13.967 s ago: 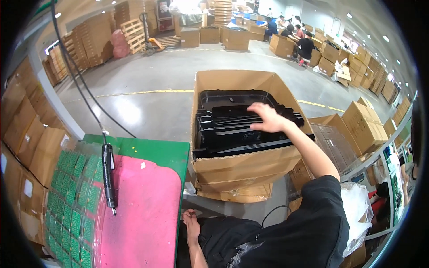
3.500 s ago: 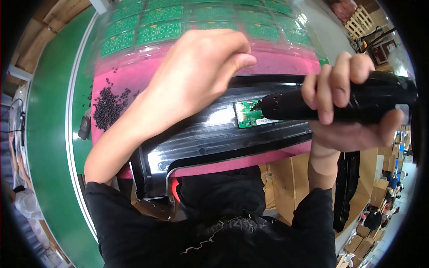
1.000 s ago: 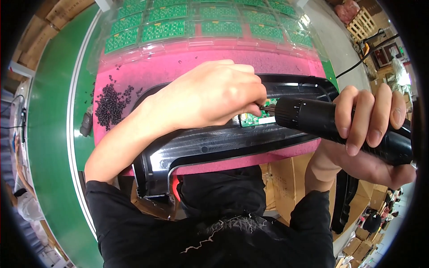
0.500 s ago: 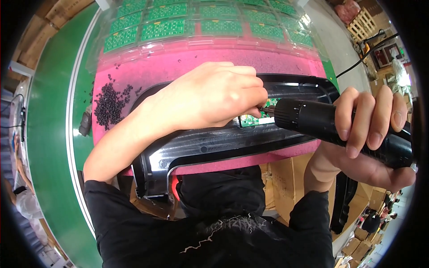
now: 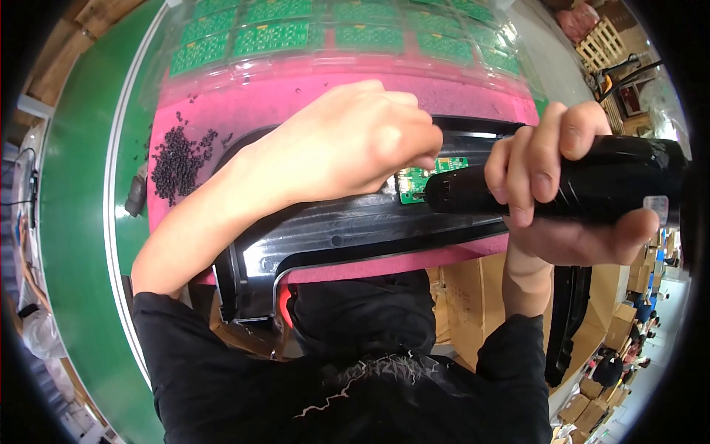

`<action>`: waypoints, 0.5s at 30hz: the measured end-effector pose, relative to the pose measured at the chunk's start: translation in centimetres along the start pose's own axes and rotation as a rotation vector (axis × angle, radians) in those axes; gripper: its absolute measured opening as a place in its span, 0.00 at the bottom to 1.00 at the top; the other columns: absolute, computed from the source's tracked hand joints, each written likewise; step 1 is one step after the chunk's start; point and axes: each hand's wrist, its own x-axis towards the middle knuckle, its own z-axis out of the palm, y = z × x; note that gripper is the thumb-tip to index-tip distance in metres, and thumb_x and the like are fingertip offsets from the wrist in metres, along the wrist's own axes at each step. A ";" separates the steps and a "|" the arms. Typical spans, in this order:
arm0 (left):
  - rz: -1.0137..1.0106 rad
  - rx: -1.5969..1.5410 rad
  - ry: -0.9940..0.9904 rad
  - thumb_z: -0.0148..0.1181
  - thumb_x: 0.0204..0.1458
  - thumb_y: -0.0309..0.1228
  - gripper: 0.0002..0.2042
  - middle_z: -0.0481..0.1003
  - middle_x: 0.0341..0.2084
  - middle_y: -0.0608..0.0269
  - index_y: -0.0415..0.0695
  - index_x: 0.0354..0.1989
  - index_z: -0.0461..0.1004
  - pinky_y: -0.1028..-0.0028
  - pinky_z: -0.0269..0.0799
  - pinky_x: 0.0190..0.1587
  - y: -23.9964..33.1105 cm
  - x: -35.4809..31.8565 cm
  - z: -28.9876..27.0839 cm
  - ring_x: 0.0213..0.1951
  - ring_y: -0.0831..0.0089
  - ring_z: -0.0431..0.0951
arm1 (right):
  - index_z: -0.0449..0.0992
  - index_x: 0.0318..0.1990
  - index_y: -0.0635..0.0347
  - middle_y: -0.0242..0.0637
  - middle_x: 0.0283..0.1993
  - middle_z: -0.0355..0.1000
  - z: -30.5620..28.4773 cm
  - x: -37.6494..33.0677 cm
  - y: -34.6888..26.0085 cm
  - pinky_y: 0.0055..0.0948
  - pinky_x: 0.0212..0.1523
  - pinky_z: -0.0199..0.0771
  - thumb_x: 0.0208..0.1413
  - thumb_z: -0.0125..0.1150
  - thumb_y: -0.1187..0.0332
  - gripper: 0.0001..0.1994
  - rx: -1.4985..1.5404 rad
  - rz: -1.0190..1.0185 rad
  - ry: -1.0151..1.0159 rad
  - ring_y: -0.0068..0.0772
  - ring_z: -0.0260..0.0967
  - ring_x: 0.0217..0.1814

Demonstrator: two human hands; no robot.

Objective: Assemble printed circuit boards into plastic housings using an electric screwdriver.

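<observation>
A black electric screwdriver lies in my right hand, whose fingers wrap over its barrel. Its front end points left, down at a small green circuit board sitting inside a long black plastic housing. The driver's nose covers the right part of that board, and the tip is mostly hidden. Just above the board's left side hovers my left hand, closed with fingers curled under. Whatever its fingertips hold, if anything, is out of sight.
A heap of tiny black screws is on the pink mat at the left. Along the far side, clear plastic trays hold several green circuit boards. A dark lump rests on the green table. Below right stands a cardboard box.
The screwdriver in my right hand has swung to a flatter angle, its nose shifting left and lower over the board. My left hand has moved slightly up from the driver's tip.
</observation>
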 end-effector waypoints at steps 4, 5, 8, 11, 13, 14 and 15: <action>-0.083 0.052 0.074 0.61 0.49 0.29 0.07 0.69 0.23 0.59 0.40 0.29 0.69 0.65 0.65 0.33 0.0 -0.2 0.4 0.30 0.58 0.71 | 0.61 0.37 0.58 0.30 0.25 0.63 0.7 -0.1 0.5 0.23 0.22 0.62 0.45 0.59 0.34 0.34 -0.046 0.105 0.134 0.20 0.61 0.15; -0.101 0.062 0.099 0.60 0.50 0.29 0.07 0.68 0.22 0.58 0.40 0.29 0.69 0.64 0.64 0.33 0.1 -0.3 0.5 0.30 0.57 0.70 | 0.61 0.37 0.58 0.30 0.25 0.63 0.4 0.0 0.7 0.23 0.22 0.62 0.45 0.59 0.34 0.34 -0.047 0.111 0.132 0.20 0.61 0.15; -0.125 0.070 0.118 0.60 0.51 0.30 0.08 0.67 0.22 0.56 0.40 0.29 0.67 0.63 0.64 0.33 0.0 -0.3 0.4 0.29 0.55 0.70 | 0.61 0.37 0.58 0.30 0.25 0.63 -0.2 0.2 1.0 0.24 0.22 0.62 0.44 0.60 0.34 0.34 -0.018 0.126 0.005 0.20 0.62 0.16; -0.139 0.054 0.122 0.60 0.51 0.30 0.08 0.67 0.22 0.56 0.40 0.29 0.67 0.63 0.64 0.34 -0.2 -0.7 0.6 0.29 0.56 0.69 | 0.61 0.38 0.58 0.30 0.26 0.64 0.0 0.7 1.1 0.24 0.23 0.63 0.44 0.63 0.36 0.33 0.005 0.135 -0.104 0.20 0.62 0.16; -0.155 0.041 0.136 0.60 0.51 0.30 0.08 0.67 0.23 0.57 0.40 0.29 0.67 0.63 0.64 0.34 -0.4 -0.9 0.6 0.30 0.56 0.69 | 0.61 0.37 0.57 0.29 0.25 0.64 0.3 0.7 1.3 0.23 0.22 0.63 0.41 0.66 0.36 0.33 0.007 0.162 -0.100 0.20 0.62 0.16; -0.150 0.032 0.106 0.59 0.51 0.30 0.08 0.67 0.23 0.58 0.40 0.29 0.68 0.64 0.64 0.35 -0.4 -0.8 0.6 0.30 0.57 0.69 | 0.61 0.36 0.57 0.29 0.24 0.64 0.3 0.6 1.3 0.22 0.21 0.63 0.39 0.67 0.35 0.34 -0.009 0.152 -0.076 0.20 0.62 0.16; -0.144 0.023 0.076 0.59 0.51 0.30 0.08 0.67 0.24 0.58 0.40 0.29 0.68 0.65 0.64 0.35 -0.5 -0.7 0.7 0.31 0.58 0.69 | 0.61 0.35 0.56 0.28 0.23 0.64 0.5 0.4 1.4 0.21 0.21 0.62 0.37 0.68 0.34 0.35 -0.024 0.142 -0.051 0.19 0.62 0.16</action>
